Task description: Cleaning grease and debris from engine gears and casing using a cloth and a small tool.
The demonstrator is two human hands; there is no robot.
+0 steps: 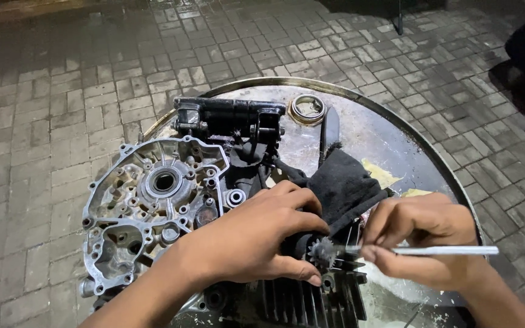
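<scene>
My left hand (pixel 256 240) grips a small dark part with a toothed gear (pixel 321 252) at its end, held over the finned black engine block (pixel 311 304). My right hand (pixel 423 240) pinches a thin white-handled brush (pixel 445 250), its bristle tip touching the gear. A black rag (pixel 344 185) lies just behind both hands. To the left sits a grey aluminium engine crankcase half (pixel 153 206) with a round bearing hole in its middle.
Everything rests on a round metal drum top (pixel 396 127) with a raised rim. A black metal bracket (pixel 229 118) and a ring-shaped seal (pixel 308 109) lie at the back. Wet brick paving (pixel 62 91) surrounds the drum. A dark object is at the right edge.
</scene>
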